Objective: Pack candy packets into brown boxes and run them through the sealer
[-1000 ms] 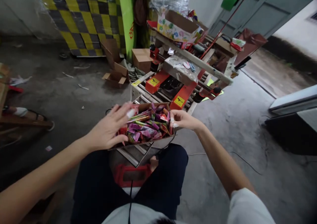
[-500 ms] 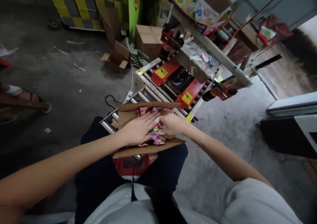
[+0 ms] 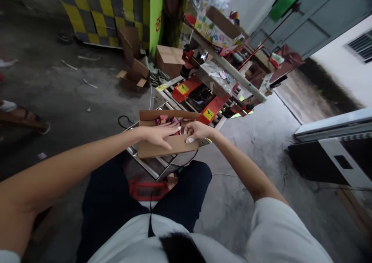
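Note:
An uncovered cardboard box rests on the roller conveyor in front of me, with small pink and purple wrapped packets inside. My left hand lies over the box with fingers stretched out across the packets, its thumb over the near flap. At the box's right end, my right hand has curled fingers, and its thumb, with something white on the tip, presses against the near flap. The flap's edge sits between thumb and fingers. Both hands partly hide the packets.
Past the box, the roller conveyor leads into a taping machine with red plates. Flattened and closed cartons stand on the floor behind. A red frame is between my legs; a black and silver appliance stands right. Someone's foot shows left.
The near flap has swung up and inward from leaning outward. My right hand has shifted from among the packets to that flap. My left hand stays over the packets; the view has tilted up.

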Available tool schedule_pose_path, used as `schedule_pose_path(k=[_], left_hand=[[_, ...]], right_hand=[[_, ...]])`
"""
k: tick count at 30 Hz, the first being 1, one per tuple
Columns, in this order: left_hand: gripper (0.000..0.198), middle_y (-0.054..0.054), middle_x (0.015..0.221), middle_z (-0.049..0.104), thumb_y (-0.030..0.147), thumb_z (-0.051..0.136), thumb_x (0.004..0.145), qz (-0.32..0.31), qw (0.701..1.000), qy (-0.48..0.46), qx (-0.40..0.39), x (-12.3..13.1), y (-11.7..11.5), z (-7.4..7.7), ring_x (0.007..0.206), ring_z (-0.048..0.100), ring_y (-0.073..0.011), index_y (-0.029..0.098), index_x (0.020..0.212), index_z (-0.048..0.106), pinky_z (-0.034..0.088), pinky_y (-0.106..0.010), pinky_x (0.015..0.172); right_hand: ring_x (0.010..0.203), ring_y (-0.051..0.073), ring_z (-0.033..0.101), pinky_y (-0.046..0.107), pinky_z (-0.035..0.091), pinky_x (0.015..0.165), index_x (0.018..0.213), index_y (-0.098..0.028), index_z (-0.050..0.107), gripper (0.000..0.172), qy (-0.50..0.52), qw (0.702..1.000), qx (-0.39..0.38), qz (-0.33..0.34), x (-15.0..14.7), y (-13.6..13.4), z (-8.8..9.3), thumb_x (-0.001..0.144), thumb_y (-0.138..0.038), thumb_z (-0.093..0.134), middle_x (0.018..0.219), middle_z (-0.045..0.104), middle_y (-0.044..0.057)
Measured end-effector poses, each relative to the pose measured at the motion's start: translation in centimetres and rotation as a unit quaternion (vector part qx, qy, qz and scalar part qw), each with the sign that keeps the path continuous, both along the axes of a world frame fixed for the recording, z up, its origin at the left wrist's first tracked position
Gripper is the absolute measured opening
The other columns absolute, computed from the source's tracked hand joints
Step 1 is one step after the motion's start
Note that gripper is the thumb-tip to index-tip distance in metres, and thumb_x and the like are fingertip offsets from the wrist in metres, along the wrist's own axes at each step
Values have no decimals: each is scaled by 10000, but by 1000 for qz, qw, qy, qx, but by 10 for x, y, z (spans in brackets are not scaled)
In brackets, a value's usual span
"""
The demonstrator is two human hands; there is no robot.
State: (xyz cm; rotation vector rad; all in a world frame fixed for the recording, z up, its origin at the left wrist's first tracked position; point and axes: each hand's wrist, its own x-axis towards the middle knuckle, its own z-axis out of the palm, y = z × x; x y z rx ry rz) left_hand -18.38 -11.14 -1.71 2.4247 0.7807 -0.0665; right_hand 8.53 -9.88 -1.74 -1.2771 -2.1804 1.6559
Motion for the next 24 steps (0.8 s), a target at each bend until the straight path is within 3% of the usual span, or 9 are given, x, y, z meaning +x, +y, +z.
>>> schedule_pose_path(k=[3, 6, 8, 9, 13, 16, 19, 22, 24], left_hand=[[792, -184, 1668, 293, 463, 556, 914, 88, 992, -78, 42, 19, -26, -11, 1567, 264, -294, 129, 1593, 322, 307, -452, 1239], [668, -247, 1604, 401, 335, 546, 930, 275, 937, -178, 116, 60, -65, -30, 1539, 327, -337, 81, 1529, 392, 307, -544, 1238], [612, -272, 1600, 391, 267, 487, 954, 403, 876, -226, 141, 91, -83, -43, 1548, 302, -357, 65, 1522, 380, 257, -613, 1248], [606, -277, 1609, 372, 248, 462, 962, 444, 851, -240, 142, 104, -88, -48, 1556, 278, -360, 59, 1529, 362, 231, -632, 1255], [615, -257, 1629, 349, 284, 407, 998, 486, 822, -274, 118, 128, -92, -50, 1576, 225, -343, 85, 1568, 287, 196, -635, 1272], [611, -199, 1674, 290, 362, 312, 1053, 430, 838, -312, 123, 109, -109, -25, 1587, 210, -279, 171, 1618, 181, 258, -559, 1280], [619, -63, 1737, 149, 435, 292, 1068, 341, 852, -353, 182, 62, -119, 15, 1604, 140, -230, 291, 1642, 110, 280, -454, 1293], [642, 3, 1743, 118, 519, 311, 1056, 361, 810, -399, 233, 16, -82, 35, 1594, 194, -233, 318, 1640, 137, 266, -441, 1300], [705, -71, 1716, 231, 576, 355, 1031, 405, 812, -388, 158, 3, -41, 25, 1566, 277, -258, 211, 1624, 240, 222, -460, 1308]], right_hand=[[858, 229, 685, 347, 552, 797, 993, -168, 701, 549, -25, 980, 179, -81, 13, -7, -8, 541, -404, 905, 911, 729, 62], [1277, 327, 547, 484, 440, 1111, 1280, -119, 622, 679, -55, 881, 389, -265, 24, -29, -26, 699, -412, 814, 1346, 587, 219], [1442, 344, 392, 535, 333, 1204, 1442, -85, 487, 726, -65, 833, 405, -372, 19, -45, -45, 838, -450, 653, 1501, 440, 264], [1486, 336, 337, 551, 297, 1225, 1497, -86, 418, 725, -61, 830, 385, -399, 11, -51, -54, 894, -462, 559, 1543, 395, 260], [1561, 288, 221, 561, 232, 1258, 1587, -134, 266, 675, -21, 879, 279, -386, -35, -67, -78, 993, -452, 308, 1642, 290, 195], [1586, 325, 124, 589, 241, 1241, 1584, -128, 290, 643, -62, 878, 262, -395, -63, -75, -73, 1008, -414, 269, 1683, 188, 199], [1573, 396, 131, 660, 267, 1195, 1611, -128, 242, 656, -135, 860, 264, -416, -77, -83, -57, 1008, -380, 301, 1692, 132, 227], [1548, 434, 192, 696, 278, 1170, 1632, -131, 198, 681, -195, 849, 275, -406, -85, -89, -42, 997, -321, 352, 1699, 111, 236], [1550, 416, 198, 646, 303, 1185, 1633, -100, 198, 672, -242, 847, 290, -374, -90, -90, -35, 997, -262, 342, 1703, 109, 233]])
